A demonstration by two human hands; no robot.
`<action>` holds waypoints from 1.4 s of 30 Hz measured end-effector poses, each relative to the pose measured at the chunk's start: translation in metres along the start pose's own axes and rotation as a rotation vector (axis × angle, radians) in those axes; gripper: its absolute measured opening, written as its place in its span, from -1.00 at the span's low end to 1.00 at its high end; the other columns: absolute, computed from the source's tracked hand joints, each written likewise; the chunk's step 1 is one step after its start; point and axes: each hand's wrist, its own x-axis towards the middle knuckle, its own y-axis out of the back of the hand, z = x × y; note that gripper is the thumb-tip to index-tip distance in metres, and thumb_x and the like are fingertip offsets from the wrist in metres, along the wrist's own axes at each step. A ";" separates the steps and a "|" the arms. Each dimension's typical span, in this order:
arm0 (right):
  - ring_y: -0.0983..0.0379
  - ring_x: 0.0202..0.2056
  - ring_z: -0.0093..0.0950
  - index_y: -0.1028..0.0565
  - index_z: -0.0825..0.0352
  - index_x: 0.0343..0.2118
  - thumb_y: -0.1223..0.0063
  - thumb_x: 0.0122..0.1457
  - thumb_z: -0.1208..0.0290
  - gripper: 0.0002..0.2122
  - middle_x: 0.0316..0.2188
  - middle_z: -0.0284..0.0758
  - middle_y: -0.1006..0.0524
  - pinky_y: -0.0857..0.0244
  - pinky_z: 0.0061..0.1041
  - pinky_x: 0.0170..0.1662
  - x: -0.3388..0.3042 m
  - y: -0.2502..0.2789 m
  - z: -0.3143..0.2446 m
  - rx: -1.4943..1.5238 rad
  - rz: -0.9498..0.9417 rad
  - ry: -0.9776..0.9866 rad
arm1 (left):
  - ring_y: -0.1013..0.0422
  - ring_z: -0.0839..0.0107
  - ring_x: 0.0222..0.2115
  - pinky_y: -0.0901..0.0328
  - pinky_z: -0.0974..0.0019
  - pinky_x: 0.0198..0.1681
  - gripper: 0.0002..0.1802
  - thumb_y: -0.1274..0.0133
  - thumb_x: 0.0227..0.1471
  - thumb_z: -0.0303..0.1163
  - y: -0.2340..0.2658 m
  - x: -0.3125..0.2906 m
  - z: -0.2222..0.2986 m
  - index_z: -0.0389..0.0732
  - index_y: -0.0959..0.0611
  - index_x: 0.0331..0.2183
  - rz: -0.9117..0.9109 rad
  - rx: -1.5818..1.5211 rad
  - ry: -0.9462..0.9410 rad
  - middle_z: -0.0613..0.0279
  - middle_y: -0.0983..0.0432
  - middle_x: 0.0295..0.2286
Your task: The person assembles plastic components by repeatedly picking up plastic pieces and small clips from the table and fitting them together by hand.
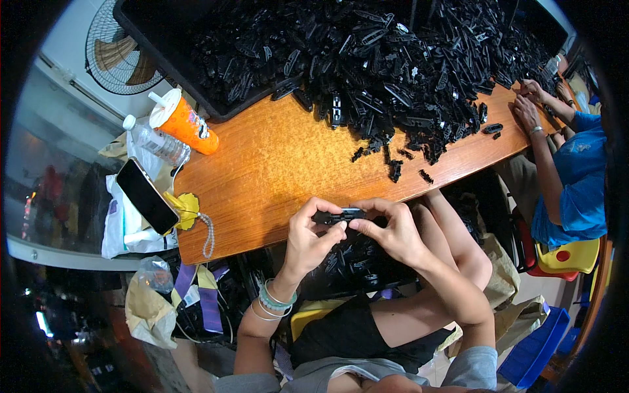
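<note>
Between my two hands, just over the table's near edge, is a small, long black plastic part. My left hand grips its left end, with bracelets on that wrist. My right hand pinches the right end, thumb below and fingers above. Both thumbs meet near the middle of the part, whose details are partly covered by my fingers. Beyond my hands a large heap of similar black plastic parts covers the far side of the wooden table. A few loose small pieces lie at the heap's near edge.
On the left stand an orange cup, a clear bottle and a propped phone. A black tray sits at the back left. At right, a co-worker in a blue shirt works at the table. More black parts lie below my hands.
</note>
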 end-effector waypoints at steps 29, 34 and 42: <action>-0.27 -0.28 -0.32 -0.50 0.35 -0.31 0.07 -0.04 0.57 -0.80 -0.39 -0.27 -0.38 -0.13 -0.39 -0.21 0.084 0.033 0.072 -1.009 0.207 0.361 | -0.47 0.20 -0.52 -0.32 0.22 -0.43 -0.72 -0.17 -0.21 -0.31 0.008 0.189 -0.038 -0.34 -0.57 -0.46 0.300 1.095 -0.241 0.04 -0.49 -0.59; -0.26 -0.29 -0.24 -0.46 0.40 -0.34 0.05 -0.06 0.64 -0.83 -0.39 -0.23 -0.37 -0.16 -0.33 -0.20 0.077 0.027 0.068 -0.826 0.261 0.380 | -0.42 0.45 -0.56 -0.30 0.41 -0.50 -0.85 -0.09 -0.10 -0.51 0.026 0.126 -0.035 -0.35 -0.48 -0.43 0.255 0.564 -0.214 0.17 -0.46 -0.57; -0.44 -0.31 -0.35 -0.50 0.41 -0.39 -0.10 -0.13 0.72 -0.82 -0.38 -0.22 -0.45 -0.33 -0.49 -0.25 0.036 0.011 0.011 -0.258 0.043 0.455 | -0.41 0.59 -0.55 -0.38 0.55 -0.55 -0.73 -0.10 -0.07 -0.67 0.024 0.025 -0.017 -0.39 -0.47 -0.24 0.010 0.012 0.065 0.20 -0.48 -0.46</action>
